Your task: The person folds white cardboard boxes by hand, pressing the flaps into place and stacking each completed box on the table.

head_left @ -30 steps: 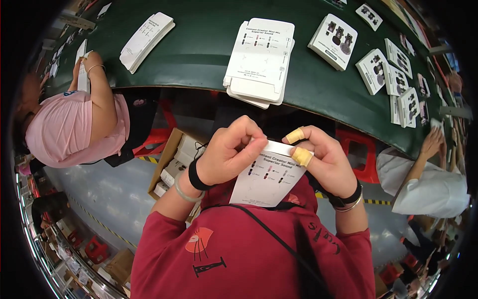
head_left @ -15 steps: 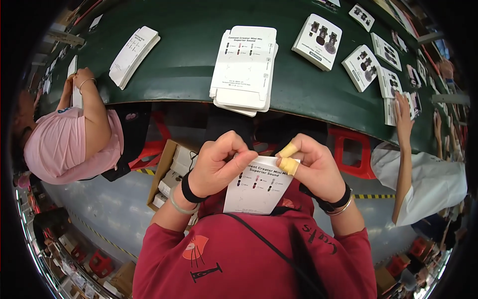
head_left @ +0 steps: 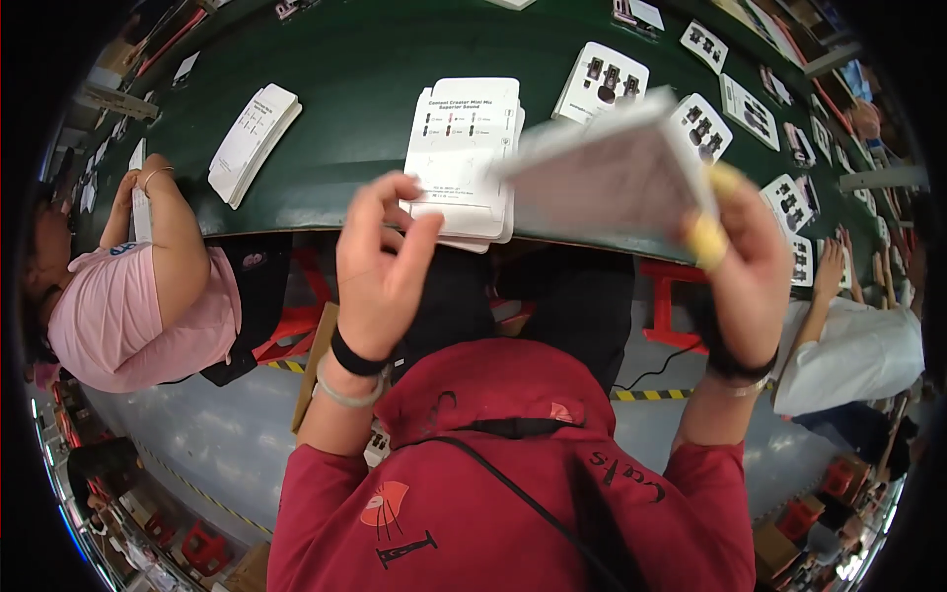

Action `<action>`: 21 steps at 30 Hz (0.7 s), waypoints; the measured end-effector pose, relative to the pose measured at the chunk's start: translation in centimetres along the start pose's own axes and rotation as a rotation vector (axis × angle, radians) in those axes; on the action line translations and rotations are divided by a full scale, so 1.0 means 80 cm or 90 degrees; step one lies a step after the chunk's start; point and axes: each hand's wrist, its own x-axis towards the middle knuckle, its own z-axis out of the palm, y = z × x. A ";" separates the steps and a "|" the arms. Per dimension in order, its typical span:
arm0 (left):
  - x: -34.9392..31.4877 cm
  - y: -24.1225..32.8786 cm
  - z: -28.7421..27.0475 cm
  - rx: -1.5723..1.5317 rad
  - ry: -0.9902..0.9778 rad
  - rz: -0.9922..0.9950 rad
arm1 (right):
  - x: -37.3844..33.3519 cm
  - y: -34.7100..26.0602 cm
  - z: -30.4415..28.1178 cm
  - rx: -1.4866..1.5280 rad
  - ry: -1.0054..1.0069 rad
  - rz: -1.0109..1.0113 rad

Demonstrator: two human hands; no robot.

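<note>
My right hand [head_left: 745,261], with yellow wraps on its fingertips, grips a flat white carton [head_left: 617,168] by its near right edge. Motion smears the carton; its grey-brown side faces me. My left hand [head_left: 380,266] is at the near left corner of a stack of flat white cartons [head_left: 462,148] at the table's front edge. Its thumb and fingers are apart, over or touching the stack. Printed mic pictures mark the stack's top carton. Partly behind the held carton lies another stack of cartons [head_left: 600,84] with dark mic pictures.
The green table [head_left: 340,128] curves across the view. A smaller carton stack [head_left: 254,138] lies to the left, near a person in a pink top [head_left: 148,296]. More printed cartons [head_left: 750,109] lie at the right, near a person in a white top [head_left: 848,345]. Red stools [head_left: 666,301] stand below the table.
My hands have parted. The right hand has swung the carton from my lap up and right over the table edge. My left hand has let go and moved to the stack.
</note>
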 end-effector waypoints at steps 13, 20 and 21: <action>0.084 -0.083 -0.020 0.273 -0.041 -0.094 | 0.101 0.213 -0.125 -0.838 0.339 -0.202; 0.077 -0.066 -0.016 0.045 0.103 0.037 | 0.061 0.097 -0.021 -0.447 0.213 -0.158; 0.071 -0.047 -0.009 0.033 0.113 0.056 | 0.053 0.076 -0.004 -0.373 0.168 -0.186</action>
